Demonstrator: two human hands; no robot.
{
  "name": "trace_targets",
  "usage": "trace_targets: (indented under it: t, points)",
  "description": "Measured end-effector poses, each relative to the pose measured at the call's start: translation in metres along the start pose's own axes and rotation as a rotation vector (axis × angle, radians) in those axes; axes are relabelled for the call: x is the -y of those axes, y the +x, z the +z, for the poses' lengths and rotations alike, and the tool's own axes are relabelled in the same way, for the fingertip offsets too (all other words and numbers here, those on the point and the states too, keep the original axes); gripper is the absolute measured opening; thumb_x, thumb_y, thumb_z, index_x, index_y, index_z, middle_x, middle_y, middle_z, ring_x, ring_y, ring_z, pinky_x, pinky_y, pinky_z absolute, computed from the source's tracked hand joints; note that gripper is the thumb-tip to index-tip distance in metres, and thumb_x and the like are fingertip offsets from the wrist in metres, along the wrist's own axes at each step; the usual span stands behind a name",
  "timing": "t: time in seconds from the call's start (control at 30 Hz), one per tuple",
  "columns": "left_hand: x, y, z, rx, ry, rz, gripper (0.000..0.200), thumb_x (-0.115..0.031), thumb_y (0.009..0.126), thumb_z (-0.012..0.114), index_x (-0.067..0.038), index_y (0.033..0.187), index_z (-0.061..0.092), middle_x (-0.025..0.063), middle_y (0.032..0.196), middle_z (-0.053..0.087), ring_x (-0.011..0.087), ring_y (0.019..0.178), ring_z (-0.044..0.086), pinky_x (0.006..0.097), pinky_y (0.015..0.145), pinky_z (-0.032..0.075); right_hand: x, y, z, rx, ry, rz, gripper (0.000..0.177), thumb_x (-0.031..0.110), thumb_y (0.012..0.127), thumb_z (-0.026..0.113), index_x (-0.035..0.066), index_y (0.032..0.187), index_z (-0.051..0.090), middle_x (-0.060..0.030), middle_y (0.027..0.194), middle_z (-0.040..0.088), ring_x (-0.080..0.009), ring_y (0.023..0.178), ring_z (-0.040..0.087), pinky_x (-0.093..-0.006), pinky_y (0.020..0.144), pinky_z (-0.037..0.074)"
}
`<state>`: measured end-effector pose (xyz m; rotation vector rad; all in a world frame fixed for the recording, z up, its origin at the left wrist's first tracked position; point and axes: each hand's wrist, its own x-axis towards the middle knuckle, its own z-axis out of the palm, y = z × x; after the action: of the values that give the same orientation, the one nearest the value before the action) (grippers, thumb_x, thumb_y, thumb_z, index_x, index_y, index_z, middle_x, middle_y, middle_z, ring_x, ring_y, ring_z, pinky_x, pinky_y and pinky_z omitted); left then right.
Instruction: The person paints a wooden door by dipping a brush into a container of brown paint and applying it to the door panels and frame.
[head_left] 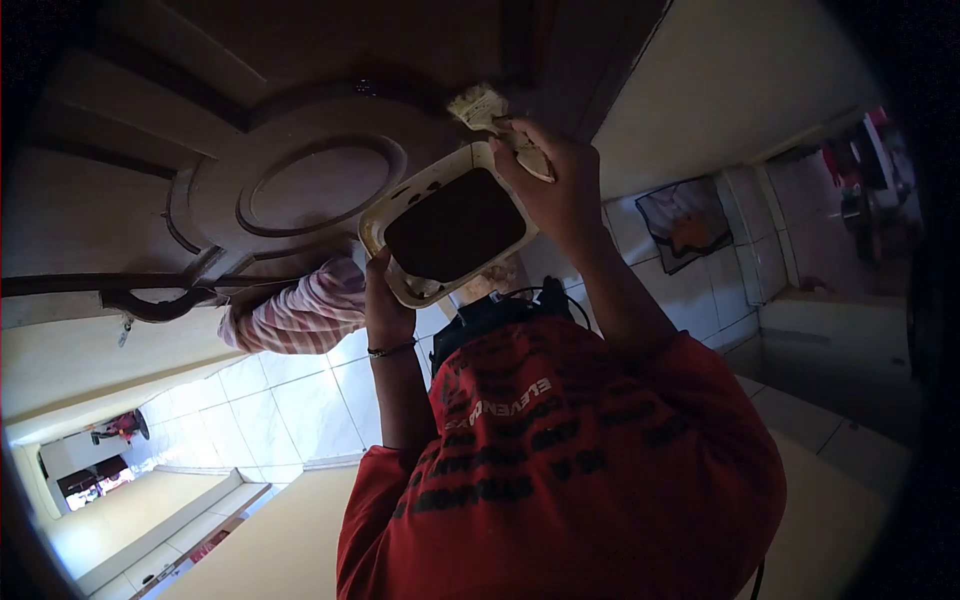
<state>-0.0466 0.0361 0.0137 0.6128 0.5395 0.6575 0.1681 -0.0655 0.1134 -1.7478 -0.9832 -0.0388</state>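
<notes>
My left hand (390,305) grips a cream rectangular plastic tub (402,195) by its near left corner, thumb over the rim. Dark brown liquid (455,228) lies inside, with smears on the tub's walls. In my closed right hand (562,185) is a paintbrush (480,106), its handle between thumb and fingers just past the tub's right rim. Its pale, worn bristles point toward a dark brown wooden door (320,185) and overlap it in this view. The door has raised mouldings and an oval panel.
A striped cloth (295,312) hangs by the door's edge, left of my left hand. A dark curved door handle (160,302) sits farther left. White floor tiles (300,405) spread below. A mat with an orange figure (688,225) lies on the right.
</notes>
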Motion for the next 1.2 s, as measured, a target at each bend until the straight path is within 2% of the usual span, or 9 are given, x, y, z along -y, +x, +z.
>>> trace_targets:
  t: [0.4, 0.47, 0.53, 0.57, 0.63, 0.73, 1.0, 1.13, 1.2]
  points:
    - [0.009, 0.011, -0.014, 0.065, -0.009, 0.015, 0.05, -0.032, 0.097, 0.051, -0.002, 0.136, 0.044, 0.0111, 0.131, 0.057, 0.0242, 0.12, 0.056, 0.0385, 0.101, 0.046, -0.002, -0.004, 0.006, 0.138, -0.12, -0.233, 0.022, 0.006, 0.084, 0.066, 0.004, 0.106, 0.069, -0.0161, 0.088, 0.071, -0.0286, 0.078, 0.071, -0.0367, 0.066, 0.054]
    - [0.019, 0.021, -0.012, 0.079, -0.022, 0.024, 0.05, -0.032, 0.097, 0.051, -0.002, 0.136, 0.045, 0.0105, 0.13, 0.057, 0.0241, 0.119, 0.057, 0.0383, 0.1, 0.047, -0.035, 0.001, 0.03, -0.067, -0.069, -0.363, 0.022, 0.003, 0.083, 0.064, 0.003, 0.104, 0.07, -0.0163, 0.089, 0.071, -0.0286, 0.078, 0.071, -0.0359, 0.068, 0.055]
    - [0.049, 0.037, -0.006, 0.032, -0.169, -0.044, 0.048, -0.031, 0.097, 0.05, -0.002, 0.135, 0.045, 0.0096, 0.129, 0.058, 0.0238, 0.116, 0.058, 0.0385, 0.098, 0.048, -0.05, 0.004, 0.046, -0.044, -0.024, -0.151, 0.022, 0.001, 0.084, 0.06, 0.002, 0.104, 0.069, -0.0148, 0.097, 0.071, -0.0261, 0.086, 0.071, -0.0348, 0.074, 0.055]
    - [0.039, 0.032, 0.02, 0.062, 0.522, 0.233, 0.047, -0.03, 0.097, 0.05, -0.003, 0.135, 0.046, 0.0091, 0.131, 0.057, 0.0247, 0.116, 0.058, 0.0392, 0.098, 0.048, -0.052, 0.001, 0.052, -0.036, 0.021, 0.057, 0.023, -0.001, 0.085, 0.056, 0.0, 0.104, 0.069, -0.0132, 0.104, 0.072, -0.0236, 0.095, 0.071, -0.0337, 0.08, 0.055]
    - [0.076, 0.077, -0.002, 0.069, -0.235, -0.052, 0.045, -0.028, 0.096, 0.051, -0.005, 0.135, 0.046, 0.0099, 0.129, 0.056, 0.0265, 0.117, 0.057, 0.0399, 0.1, 0.047, -0.04, 0.01, 0.043, -0.051, -0.053, 0.08, 0.024, 0.002, 0.087, 0.054, 0.0, 0.106, 0.069, -0.0133, 0.107, 0.071, -0.0233, 0.097, 0.07, -0.0331, 0.081, 0.055]
    - [0.079, 0.068, 0.019, 0.111, -0.257, -0.009, 0.044, -0.027, 0.096, 0.051, -0.006, 0.135, 0.046, 0.0115, 0.13, 0.055, 0.0273, 0.12, 0.055, 0.0404, 0.103, 0.045, -0.045, 0.015, 0.023, 0.023, 0.013, -0.048, 0.026, 0.003, 0.086, 0.056, 0.003, 0.108, 0.069, -0.0122, 0.108, 0.071, -0.0245, 0.098, 0.069, -0.0343, 0.082, 0.054]
    - [0.062, 0.058, 0.042, 0.178, -0.026, 0.092, 0.045, -0.024, 0.094, 0.049, -0.004, 0.135, 0.045, 0.0113, 0.129, 0.055, 0.0224, 0.121, 0.054, 0.0371, 0.102, 0.045, -0.033, 0.022, 0.012, 0.761, -0.474, -0.569, 0.028, 0.017, 0.076, 0.07, 0.015, 0.103, 0.073, -0.0068, 0.097, 0.068, -0.0256, 0.097, 0.066, -0.0396, 0.086, 0.053]
    - [0.062, 0.05, 0.041, 0.305, 0.367, 0.329, 0.044, -0.029, 0.098, 0.046, -0.006, 0.135, 0.044, 0.0114, 0.128, 0.054, 0.0226, 0.122, 0.053, 0.0384, 0.103, 0.045, -0.038, 0.01, 0.025, 0.881, -0.488, -0.495, 0.024, 0.017, 0.077, 0.068, 0.015, 0.101, 0.072, -0.0061, 0.094, 0.068, -0.0253, 0.096, 0.066, -0.0401, 0.085, 0.053]
    - [0.068, 0.048, 0.038, 0.215, 0.205, 0.192, 0.045, -0.029, 0.098, 0.046, -0.005, 0.136, 0.044, 0.0115, 0.129, 0.054, 0.0225, 0.122, 0.053, 0.0382, 0.102, 0.045, -0.05, 0.002, 0.029, 0.808, -0.455, -0.552, 0.02, 0.017, 0.079, 0.066, 0.015, 0.097, 0.072, -0.0054, 0.092, 0.068, -0.025, 0.093, 0.067, -0.0397, 0.082, 0.054]
